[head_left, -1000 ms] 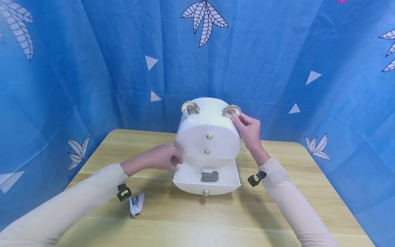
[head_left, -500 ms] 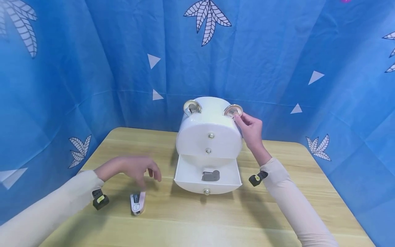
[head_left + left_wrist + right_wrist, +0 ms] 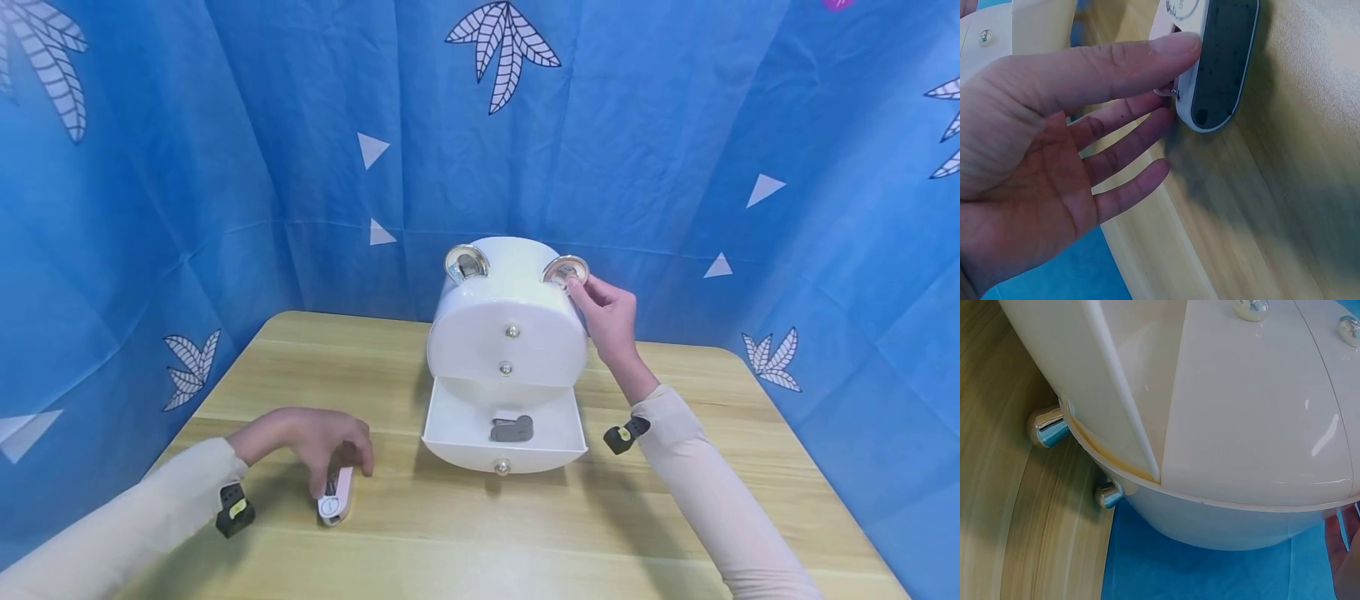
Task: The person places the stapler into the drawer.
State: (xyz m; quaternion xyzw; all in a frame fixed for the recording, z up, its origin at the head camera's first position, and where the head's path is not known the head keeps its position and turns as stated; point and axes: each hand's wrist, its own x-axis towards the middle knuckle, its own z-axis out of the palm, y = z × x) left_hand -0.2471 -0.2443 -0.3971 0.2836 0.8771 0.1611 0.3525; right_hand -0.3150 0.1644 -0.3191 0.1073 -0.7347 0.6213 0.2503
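My left hand (image 3: 330,442) straddles a small pink and white stapler (image 3: 335,500) on the table. In the left wrist view its thumb (image 3: 1175,50) lies along the stapler, and the other fingers are loosely bent beyond it. A gap shows between fingers and stapler in the head view. With my right hand (image 3: 611,317) I pinch the gold-rimmed round ear (image 3: 566,271) on top of a white drawer box (image 3: 510,304). Its bottom drawer (image 3: 457,417) is pulled out, and a small grey stapler (image 3: 512,428) lies in it.
A matching gold ear (image 3: 467,263) tops the box's left side. Round knobs (image 3: 512,332) dot the drawer fronts, and metallic feet (image 3: 1047,427) show under the box. Blue patterned cloth (image 3: 637,125) hangs around the wooden table (image 3: 465,542).
My left hand has moved from beside the open drawer, leftward and down to the pink and white stapler. The right hand stays on the ear, and the box has not moved.
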